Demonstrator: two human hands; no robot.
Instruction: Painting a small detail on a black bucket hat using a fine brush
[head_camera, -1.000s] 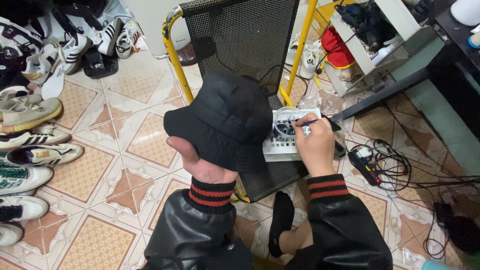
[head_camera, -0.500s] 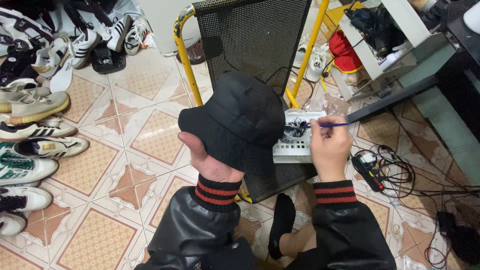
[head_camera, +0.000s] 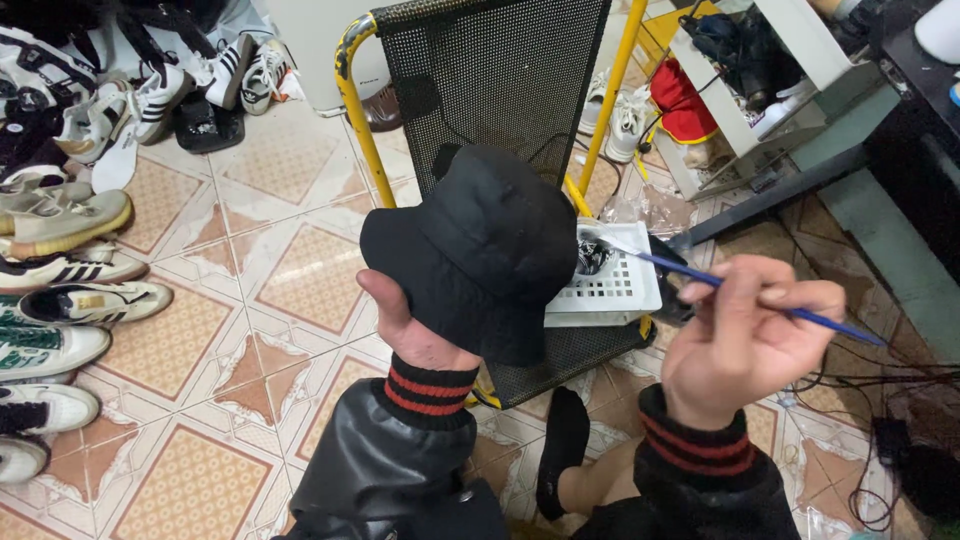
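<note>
My left hand (head_camera: 412, 325) is inside a black bucket hat (head_camera: 480, 250) and holds it up in front of me, thumb showing at its lower left edge. My right hand (head_camera: 745, 335) grips a thin blue-handled paintbrush (head_camera: 740, 297); the brush tip points left toward a white slotted basket (head_camera: 618, 285) that holds a small dark pot. The basket rests on the seat of a black mesh chair with a yellow frame (head_camera: 355, 110). Both wrists show black leather sleeves with red-striped cuffs.
Several sneakers (head_camera: 60, 270) line the tiled floor at left. A white shelf unit (head_camera: 760, 90) stands at the upper right, with cables (head_camera: 880, 400) and a power strip on the floor at right. My socked foot (head_camera: 565, 440) rests below the chair.
The hat and my left hand stayed raised. My right hand drew back from the basket toward the right, lifting the brush away from the pot. The view shifted closer.
</note>
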